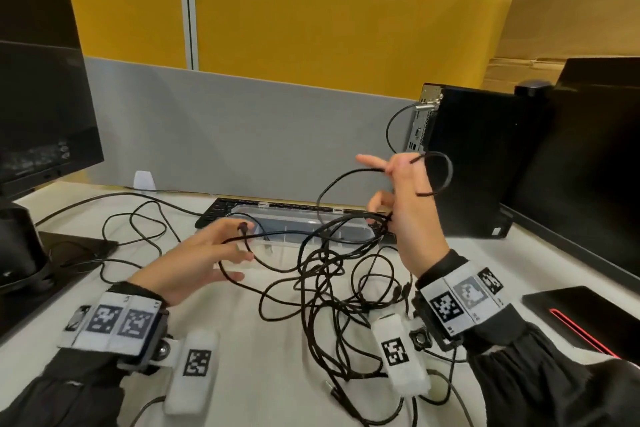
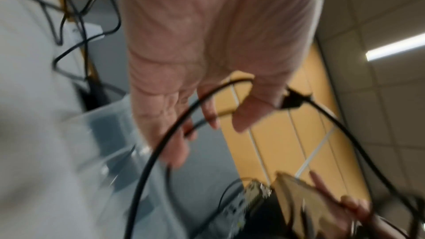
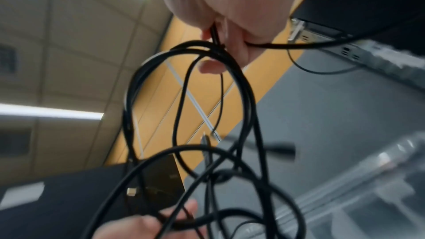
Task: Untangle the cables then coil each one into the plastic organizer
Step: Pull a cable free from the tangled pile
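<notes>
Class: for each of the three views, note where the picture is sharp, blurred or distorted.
Head view: mostly sharp, with wide-angle bending at the edges; the cables read clearly. Left wrist view: motion-blurred, the left hand soft, the plastic organizer smeared. Right wrist view: blurred cable loops, right hand overexposed, ceiling lights glaring.

White desk (image 1: 263, 374) bears tangled cables (image 1: 322, 291), organizer (image 1: 311, 236), keyboard (image 1: 221, 210).

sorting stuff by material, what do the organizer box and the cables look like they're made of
Organizer box: clear, glossy hard plastic by the look; the keyboard shows through its wall. Cables: black, matte, flexible jackets, probably rubber or soft plastic; they bend in loose loops.
</notes>
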`<state>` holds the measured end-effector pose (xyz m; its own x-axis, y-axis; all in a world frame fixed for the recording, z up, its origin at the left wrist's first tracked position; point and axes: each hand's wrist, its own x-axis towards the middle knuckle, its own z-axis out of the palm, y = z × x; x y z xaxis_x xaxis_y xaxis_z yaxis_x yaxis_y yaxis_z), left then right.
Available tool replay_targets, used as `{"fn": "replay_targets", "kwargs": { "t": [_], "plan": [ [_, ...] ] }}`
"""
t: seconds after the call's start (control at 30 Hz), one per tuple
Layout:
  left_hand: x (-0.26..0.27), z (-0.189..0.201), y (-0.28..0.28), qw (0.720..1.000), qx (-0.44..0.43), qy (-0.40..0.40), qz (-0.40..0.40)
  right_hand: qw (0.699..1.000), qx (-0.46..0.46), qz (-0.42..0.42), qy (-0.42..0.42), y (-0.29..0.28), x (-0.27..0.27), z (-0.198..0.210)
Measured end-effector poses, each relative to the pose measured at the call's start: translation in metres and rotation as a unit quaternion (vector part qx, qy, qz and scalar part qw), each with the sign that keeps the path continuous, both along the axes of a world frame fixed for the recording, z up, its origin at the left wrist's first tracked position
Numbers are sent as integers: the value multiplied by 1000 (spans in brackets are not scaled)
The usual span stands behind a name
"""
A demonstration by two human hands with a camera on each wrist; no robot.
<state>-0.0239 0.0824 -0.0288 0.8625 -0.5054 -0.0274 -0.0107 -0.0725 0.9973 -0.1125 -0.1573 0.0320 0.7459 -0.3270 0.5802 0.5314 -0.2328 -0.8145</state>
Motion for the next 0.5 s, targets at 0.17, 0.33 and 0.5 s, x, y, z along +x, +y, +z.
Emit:
{"fn": "replay_targets", "kwargs": {
  "t": [0.17, 0.33, 0.5],
  "plan": [
    [-12, 37, 10, 992, -51, -95, -63, 969, -240, -7, 56, 16, 7, 9],
    [-46, 47, -52, 962, 87, -243, -93, 911, -404, 28, 83, 40, 13, 14],
    [-39, 46, -57, 979, 31, -191, -56, 867, -478, -52, 130, 24, 3, 22]
  ]
}}
